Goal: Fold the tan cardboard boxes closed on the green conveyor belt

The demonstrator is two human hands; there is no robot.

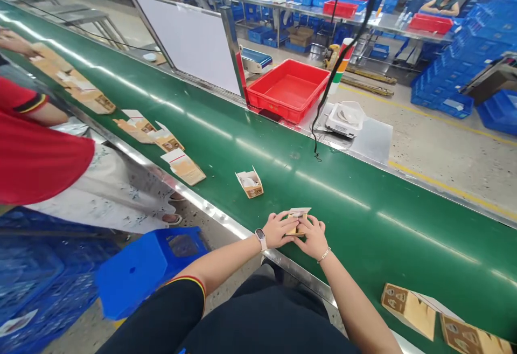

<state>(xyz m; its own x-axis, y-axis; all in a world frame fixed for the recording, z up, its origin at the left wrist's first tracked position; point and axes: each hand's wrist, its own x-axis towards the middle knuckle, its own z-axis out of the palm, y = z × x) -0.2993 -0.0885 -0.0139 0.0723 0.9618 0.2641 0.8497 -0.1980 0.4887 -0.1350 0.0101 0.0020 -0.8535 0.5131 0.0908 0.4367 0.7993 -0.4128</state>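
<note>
Between my two hands is a small cardboard box, held over the near side of the green conveyor belt, its top flaps partly up. My left hand grips it from the left, fingers across its front. From the right, my right hand closes on the same box, fingertips pressed on the flaps. Farther up the belt sits an open carton with white contents inside. Flattened, partly unfolded cartons lie beyond it to the left. Part of the held box is hidden behind my fingers.
The green belt runs diagonally past me. More cartons lie at lower right. Across it stand a red bin, a scale and a white board; a black cord hangs down. A co-worker's red sleeve and a blue stool are left.
</note>
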